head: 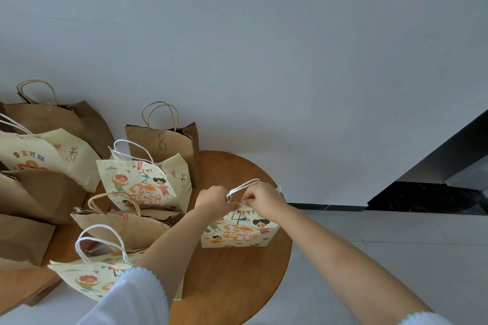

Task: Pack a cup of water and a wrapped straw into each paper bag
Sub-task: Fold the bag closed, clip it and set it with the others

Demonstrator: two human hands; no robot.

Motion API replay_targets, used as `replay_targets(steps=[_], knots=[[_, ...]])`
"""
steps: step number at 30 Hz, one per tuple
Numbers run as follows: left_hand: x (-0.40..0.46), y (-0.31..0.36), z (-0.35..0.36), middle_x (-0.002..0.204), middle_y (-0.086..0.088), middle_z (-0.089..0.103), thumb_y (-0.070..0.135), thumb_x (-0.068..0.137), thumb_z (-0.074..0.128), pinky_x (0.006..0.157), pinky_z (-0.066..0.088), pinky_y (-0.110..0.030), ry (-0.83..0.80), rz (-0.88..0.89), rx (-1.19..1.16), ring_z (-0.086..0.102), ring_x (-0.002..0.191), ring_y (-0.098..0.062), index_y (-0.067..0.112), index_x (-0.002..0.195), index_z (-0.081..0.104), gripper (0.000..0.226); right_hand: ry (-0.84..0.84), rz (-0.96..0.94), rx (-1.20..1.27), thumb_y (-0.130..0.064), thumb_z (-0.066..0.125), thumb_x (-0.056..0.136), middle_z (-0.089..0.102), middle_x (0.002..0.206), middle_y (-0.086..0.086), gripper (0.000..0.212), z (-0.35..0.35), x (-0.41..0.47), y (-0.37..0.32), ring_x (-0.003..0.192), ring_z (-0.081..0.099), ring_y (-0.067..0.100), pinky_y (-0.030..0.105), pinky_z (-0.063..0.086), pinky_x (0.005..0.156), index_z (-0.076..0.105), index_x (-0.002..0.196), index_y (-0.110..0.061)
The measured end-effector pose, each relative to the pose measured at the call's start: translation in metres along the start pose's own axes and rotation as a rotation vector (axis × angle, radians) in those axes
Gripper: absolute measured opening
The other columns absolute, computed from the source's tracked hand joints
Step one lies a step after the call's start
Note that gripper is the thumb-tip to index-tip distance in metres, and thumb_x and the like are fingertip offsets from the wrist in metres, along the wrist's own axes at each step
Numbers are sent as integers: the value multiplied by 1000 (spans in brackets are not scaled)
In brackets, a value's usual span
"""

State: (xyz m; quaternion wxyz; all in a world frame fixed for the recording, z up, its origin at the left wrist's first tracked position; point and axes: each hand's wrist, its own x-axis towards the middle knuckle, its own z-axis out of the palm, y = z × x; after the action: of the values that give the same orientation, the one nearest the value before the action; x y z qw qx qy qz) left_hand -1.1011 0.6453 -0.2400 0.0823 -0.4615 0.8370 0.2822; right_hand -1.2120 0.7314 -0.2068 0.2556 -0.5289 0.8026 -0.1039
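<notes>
I can count about nine paper bags, though the ones at the far left edge are cut off, so I may be off by one. Four are cream with cartoon children, and the rest are plain brown. The picture bag with a 4 stands by itself at about 3 o'clock on the round wooden table. My left hand and my right hand are both at its top edge. My fingers are curled and pinching the top of this bag closed, right under its white handles. I cannot see inside it, so I cannot tell if a cup or straw is in there. The picture bag with a 2 stands near the middle of the table. The brown bag with an 8 stands behind it at 12 o'clock. A brown bag with a pink clip sits at 9 o'clock. Another picture bag leans at 7 o'clock, partly under my left sleeve. The other bags crowd together at the far left. All the bag tops look shut.
</notes>
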Motion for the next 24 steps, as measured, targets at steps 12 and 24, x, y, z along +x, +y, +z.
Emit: replay_targets(steps=[12, 24], knots=[[0, -1, -2, 75, 1, 59, 46, 92, 55, 77, 45, -27, -5, 24, 0, 56, 70, -13, 13, 98, 69, 36, 97, 14, -28, -19, 51, 98, 70, 106, 2, 25, 13, -3, 7, 84, 66, 16, 14, 39, 62, 68, 117, -17], [-1, 0, -11, 61, 5, 45, 45, 95, 50, 71, 34, -26, -25, 35, 52, 44, 60, -12, 22, 62, 43, 41, 255, -66, -28, -9, 49, 97, 63, 126, 0, 37, 41, -11, 1, 113, 59, 16, 24, 45, 97, 56, 132, -18]])
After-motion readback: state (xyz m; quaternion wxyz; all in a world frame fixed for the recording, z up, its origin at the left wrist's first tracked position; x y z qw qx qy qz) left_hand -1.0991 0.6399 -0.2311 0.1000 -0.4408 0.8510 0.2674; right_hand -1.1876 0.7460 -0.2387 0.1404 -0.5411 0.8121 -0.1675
